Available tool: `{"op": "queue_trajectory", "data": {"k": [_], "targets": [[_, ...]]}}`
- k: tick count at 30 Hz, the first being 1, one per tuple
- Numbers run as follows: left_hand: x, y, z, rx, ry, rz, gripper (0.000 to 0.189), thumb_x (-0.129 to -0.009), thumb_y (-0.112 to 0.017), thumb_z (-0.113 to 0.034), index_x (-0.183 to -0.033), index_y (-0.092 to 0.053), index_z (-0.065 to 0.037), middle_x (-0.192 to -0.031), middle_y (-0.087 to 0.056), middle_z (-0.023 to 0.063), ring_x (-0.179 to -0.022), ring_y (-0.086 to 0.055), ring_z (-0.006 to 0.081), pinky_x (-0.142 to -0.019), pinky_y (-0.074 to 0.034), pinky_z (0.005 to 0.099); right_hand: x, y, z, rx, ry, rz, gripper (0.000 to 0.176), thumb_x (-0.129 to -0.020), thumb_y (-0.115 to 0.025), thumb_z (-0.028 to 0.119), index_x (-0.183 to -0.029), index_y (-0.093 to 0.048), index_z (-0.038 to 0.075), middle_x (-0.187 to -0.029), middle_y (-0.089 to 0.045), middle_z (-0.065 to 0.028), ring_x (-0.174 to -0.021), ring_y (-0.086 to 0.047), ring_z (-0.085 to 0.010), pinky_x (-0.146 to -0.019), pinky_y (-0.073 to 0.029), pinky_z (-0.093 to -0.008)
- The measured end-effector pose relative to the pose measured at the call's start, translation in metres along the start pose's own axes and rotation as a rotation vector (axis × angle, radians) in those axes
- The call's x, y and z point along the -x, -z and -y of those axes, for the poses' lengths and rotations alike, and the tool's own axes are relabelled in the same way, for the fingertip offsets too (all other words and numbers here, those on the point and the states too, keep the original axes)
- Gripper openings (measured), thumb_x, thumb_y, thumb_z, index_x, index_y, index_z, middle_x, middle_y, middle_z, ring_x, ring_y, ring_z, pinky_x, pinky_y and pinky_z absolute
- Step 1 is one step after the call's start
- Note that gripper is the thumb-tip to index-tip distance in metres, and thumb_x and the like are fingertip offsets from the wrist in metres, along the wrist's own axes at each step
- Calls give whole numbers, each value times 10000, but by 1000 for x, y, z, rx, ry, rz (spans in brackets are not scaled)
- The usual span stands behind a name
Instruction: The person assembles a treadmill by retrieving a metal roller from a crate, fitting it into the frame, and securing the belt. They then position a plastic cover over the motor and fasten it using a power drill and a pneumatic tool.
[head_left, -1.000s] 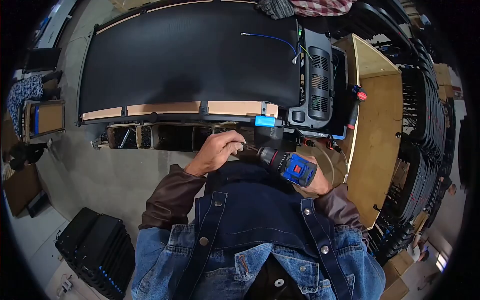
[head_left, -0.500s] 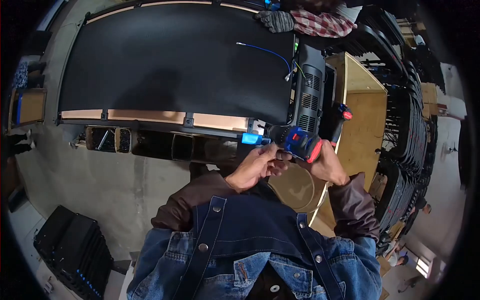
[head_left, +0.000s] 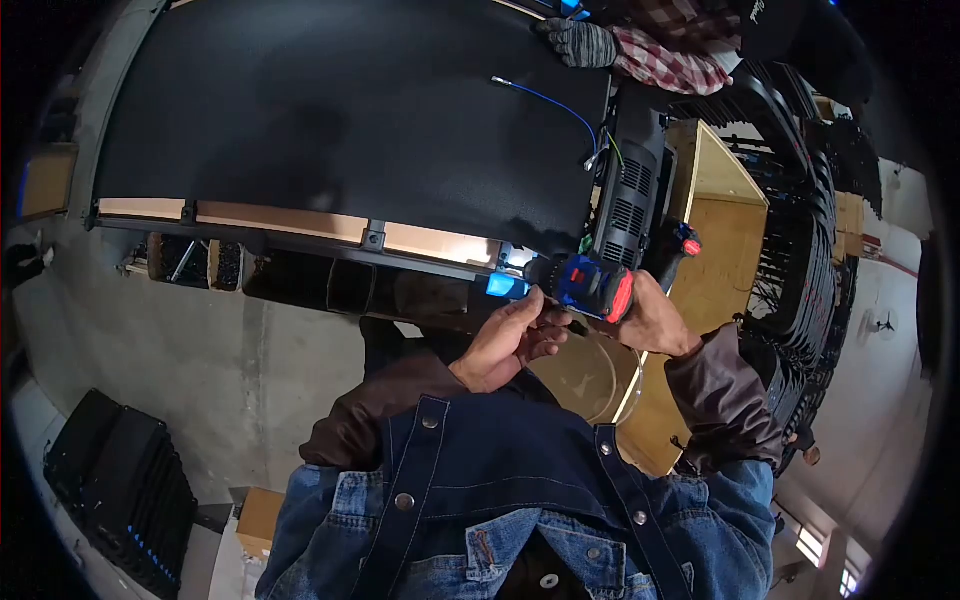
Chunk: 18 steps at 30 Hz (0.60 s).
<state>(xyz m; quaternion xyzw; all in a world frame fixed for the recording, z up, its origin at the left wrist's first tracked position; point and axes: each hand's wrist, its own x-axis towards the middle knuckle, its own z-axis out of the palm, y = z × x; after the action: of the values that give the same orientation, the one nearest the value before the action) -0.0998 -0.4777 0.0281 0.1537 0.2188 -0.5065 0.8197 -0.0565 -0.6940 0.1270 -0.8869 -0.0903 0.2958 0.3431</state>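
A blue, black and red power drill [head_left: 590, 285] is held in my right hand [head_left: 655, 320], its front end toward the near right corner of a black treadmill-like deck [head_left: 350, 110]. Close to the drill's front, my left hand [head_left: 505, 345] has its thumb and index finger pinched together; what lies between them is too small to make out. A bright blue piece [head_left: 507, 286] sits at the frame's edge beside my left fingertips. Across the deck's right part lies a blue wire [head_left: 550, 102]. The grey vented cover [head_left: 630, 190] stands right of the deck.
A co-worker's gloved hand [head_left: 580, 43] rests on the deck's far right corner. A wooden box [head_left: 715, 270] stands at the right, near a second red-tipped tool [head_left: 690, 243]. Parts bins [head_left: 228, 265] sit below the deck's near edge. Black parts are stacked [head_left: 120, 490] at the lower left.
The view has shifted slightly, so the deck's left end sits further left. The drill stays in my right hand near the same corner. The co-worker's gloved hand remains on the deck.
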Motion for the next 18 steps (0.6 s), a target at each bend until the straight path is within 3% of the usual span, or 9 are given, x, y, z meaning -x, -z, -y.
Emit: {"op": "queue_trajectory", "data": {"k": [3,6,8,9,11,12,14,15,18], "targets": [[1,1,-1,35,-8,13,414,-1038,-458,-447,-1141,-596,-70,-1044,-679,56,-896,-657,151,-728,-545,284,-6,5,2,-71,-22,50,279,-681,-778,93,-921,-657,20,-770,-665,-175,-711,-646,-375,-670,-526,-397],[9,3,-7,8,-16,33,429,-1038,-458,-465,-1122,-601,-70,-1029,-675,62,-893,-657,149,-736,-541,278,-12,10,9,76,22,55,280,-673,-776,99,-914,-654,26,-764,-663,-168,-718,-643,-382,-679,-529,-408],[19,6,-14,-326,-55,22,392,-1022,-531,-431,-1092,-606,-53,-1006,-677,88,-875,-654,147,-733,-526,265,-18,17,24,100,-73,120,265,-680,-764,125,-899,-648,32,-763,-661,-169,-741,-647,-395,-691,-532,-432],[21,2,-15,-323,-53,23,392,-1022,-531,-431,-1092,-606,-53,-1006,-677,88,-875,-654,147,-733,-526,265,-22,19,30,101,-76,122,265,-680,-764,125,-899,-648,32,-763,-661,-169,-741,-647,-395,-691,-532,-432],[33,-19,-27,-988,-976,-253,381,-938,-670,-388,-1075,-618,-36,-1016,-655,124,-917,-647,199,-758,-519,312,-30,23,40,281,-87,182,274,-666,-760,156,-891,-653,45,-773,-663,-178,-764,-650,-406,-696,-531,-455],[20,-31,-47,-1156,-1470,-299,429,-792,-797,-278,-1090,-638,-14,-1025,-644,136,-900,-633,260,-787,-515,377,-34,26,44,282,-91,185,274,-666,-760,156,-891,-653,45,-773,-663,-178,-764,-650,-406,-696,-531,-455],[10,-64,-75,-1349,-1523,-175,431,-786,-789,-274,-1103,-643,-22,-1095,-634,161,-953,-628,311,-801,-516,417,-40,29,50,429,24,181,314,-630,-772,192,-889,-656,57,-782,-666,-185,-776,-651,-409,-676,-528,-465],[-11,-64,-65,-1257,-1493,-64,380,-772,-763,-229,-1074,-655,-26,-1060,-658,143,-940,-646,307,-793,-518,401,-43,32,37,336,93,225,317,-609,-774,225,-866,-665,74,-769,-664,-180,-761,-652,-404,-653,-526,-463],[-23,-58,-57,-1151,-1553,-138,334,-736,-726,-178,-1033,-672,-36,-977,-679,117,-867,-663,284,-784,-518,379,-53,33,52,437,-89,301,287,-620,-761,255,-840,-670,93,-752,-664,-170,-745,-655,-400,-635,-527,-455]]}}
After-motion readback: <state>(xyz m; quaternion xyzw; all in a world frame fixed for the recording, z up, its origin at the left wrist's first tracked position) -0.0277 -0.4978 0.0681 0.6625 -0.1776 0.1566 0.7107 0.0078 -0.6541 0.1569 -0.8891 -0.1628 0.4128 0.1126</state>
